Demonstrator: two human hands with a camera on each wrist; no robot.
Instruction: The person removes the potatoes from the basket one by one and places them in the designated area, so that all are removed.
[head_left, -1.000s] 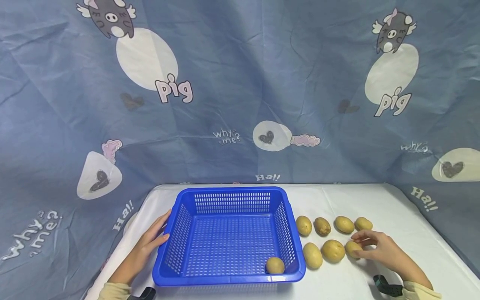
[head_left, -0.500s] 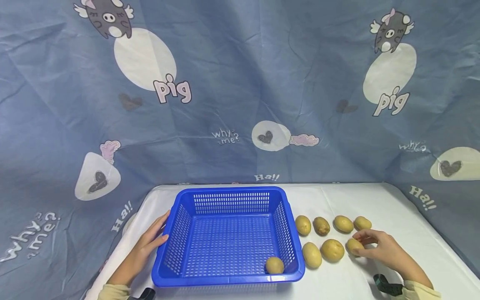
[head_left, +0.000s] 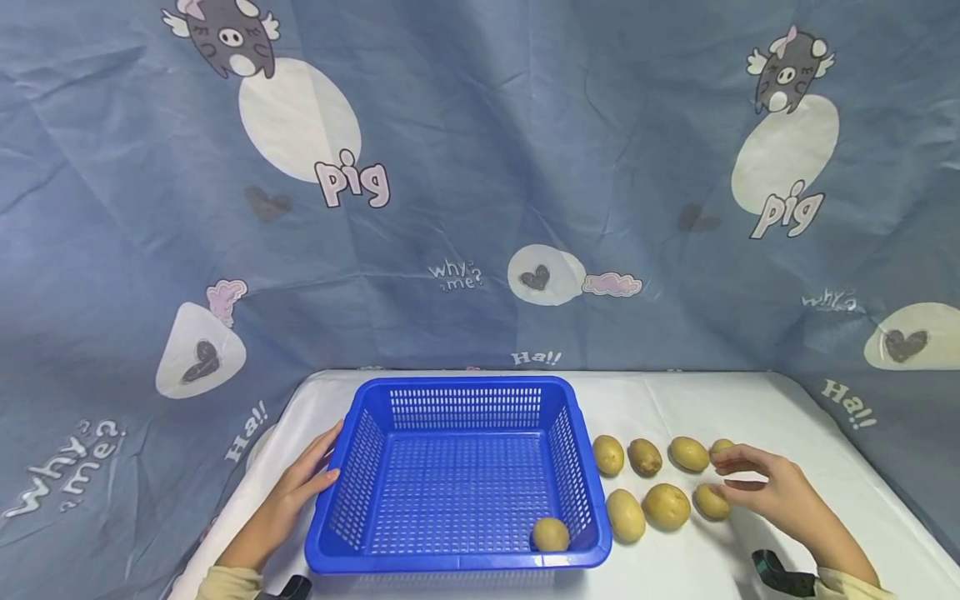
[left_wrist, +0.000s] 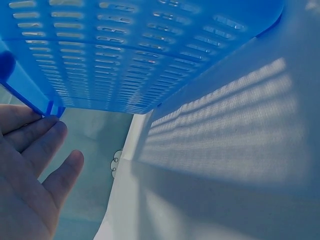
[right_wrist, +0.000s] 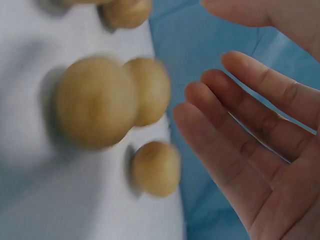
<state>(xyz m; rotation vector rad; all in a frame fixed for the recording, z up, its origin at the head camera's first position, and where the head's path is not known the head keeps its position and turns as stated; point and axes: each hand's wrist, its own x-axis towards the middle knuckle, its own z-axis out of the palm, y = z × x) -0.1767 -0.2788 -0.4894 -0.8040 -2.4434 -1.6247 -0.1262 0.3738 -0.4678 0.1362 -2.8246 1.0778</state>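
Note:
A blue plastic basket [head_left: 465, 558] with slotted walls stands on the table, one potato [head_left: 551, 534] in its near right corner. My left hand [head_left: 288, 492] rests its fingertips at the basket's left rim, fingers nearly straight; the left wrist view has the fingertips [left_wrist: 52, 125] right by that rim. Over the nearest-right potato [head_left: 712, 502] is my right hand [head_left: 776, 492], fingers spread apart from the thumb and nothing held. In the right wrist view, a gap separates the fingers [right_wrist: 240, 100] from the potatoes [right_wrist: 95, 102]. This hand partly covers the back-right potato [head_left: 722, 447].
Several more potatoes lie in two rows right of the basket, among them a large round one [head_left: 667, 507] and an oval one [head_left: 626, 515] beside the basket wall. A white cloth [head_left: 622, 400] covers the table. Behind hangs a blue patterned curtain [head_left: 450, 208].
My right hand has let go of the front-right potato, spread its fingers and lifted slightly off it. The potato sits turned a little from before. The left hand and basket have not moved.

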